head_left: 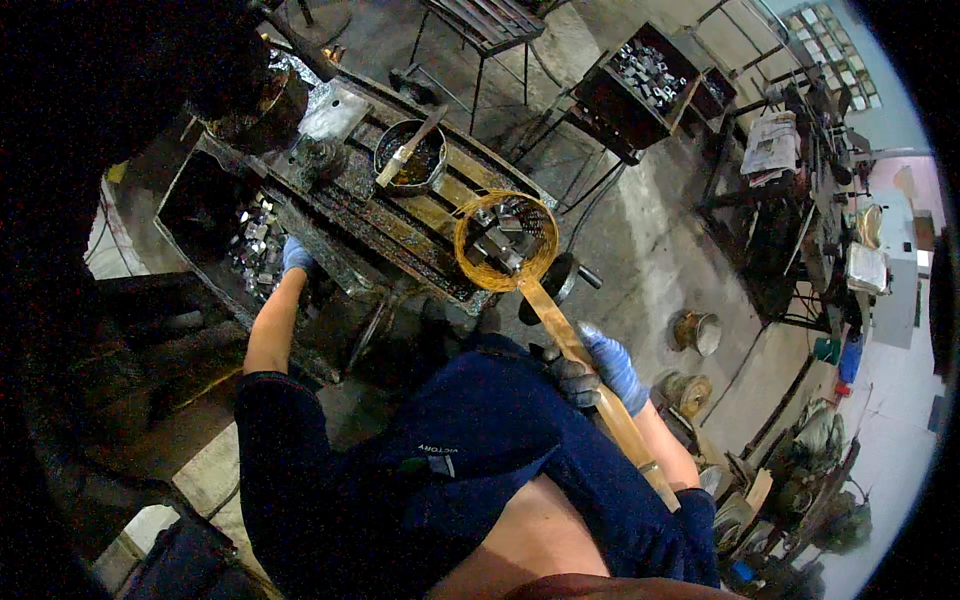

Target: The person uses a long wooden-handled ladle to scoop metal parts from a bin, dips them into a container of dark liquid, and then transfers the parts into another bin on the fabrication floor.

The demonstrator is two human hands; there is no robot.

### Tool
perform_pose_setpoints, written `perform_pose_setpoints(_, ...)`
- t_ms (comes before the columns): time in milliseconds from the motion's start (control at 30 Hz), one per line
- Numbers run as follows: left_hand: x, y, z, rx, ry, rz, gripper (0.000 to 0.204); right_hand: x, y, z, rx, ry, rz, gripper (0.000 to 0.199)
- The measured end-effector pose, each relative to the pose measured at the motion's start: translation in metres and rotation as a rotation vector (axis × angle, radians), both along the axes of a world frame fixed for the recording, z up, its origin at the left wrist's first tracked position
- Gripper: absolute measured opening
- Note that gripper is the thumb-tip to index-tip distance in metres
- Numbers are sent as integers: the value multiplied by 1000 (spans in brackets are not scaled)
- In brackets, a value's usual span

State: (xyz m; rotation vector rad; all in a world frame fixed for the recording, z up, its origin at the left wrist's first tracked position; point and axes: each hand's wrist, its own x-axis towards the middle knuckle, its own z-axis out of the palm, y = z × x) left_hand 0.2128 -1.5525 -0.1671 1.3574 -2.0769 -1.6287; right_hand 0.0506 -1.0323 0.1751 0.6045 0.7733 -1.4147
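Overhead, a wire basket of small metal parts rests on a slatted bench, its long wooden handle gripped in the gloved right hand. Gloved too, the left hand rests closed at the bench's edge, near a bin of parts; beyond stands a pot.

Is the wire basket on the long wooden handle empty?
No, the wire basket, held by the right hand on its wooden handle, has several grey metal pieces lying inside it.
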Motion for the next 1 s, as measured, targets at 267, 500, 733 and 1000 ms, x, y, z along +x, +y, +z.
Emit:
perform_pose_setpoints(267, -35, 34, 100, -568, -603, -409, 35, 4, 9, -5, -86, -10, -4, 43)
perform_pose_setpoints(500, -7, 24, 22, -376, -411, -341, 39, 8, 13, -6, -54, 20, 36, 44)
perform_pose_setpoints(733, -4, 12, -20, -285, -314, -377, 42, 5, 14, -8, -42, 68, 12, 45)
perform_pose_setpoints(1000, 4, 2, -59, -583, -401, -497, 56, 5, 15, -8, -50, 112, 27, 48)
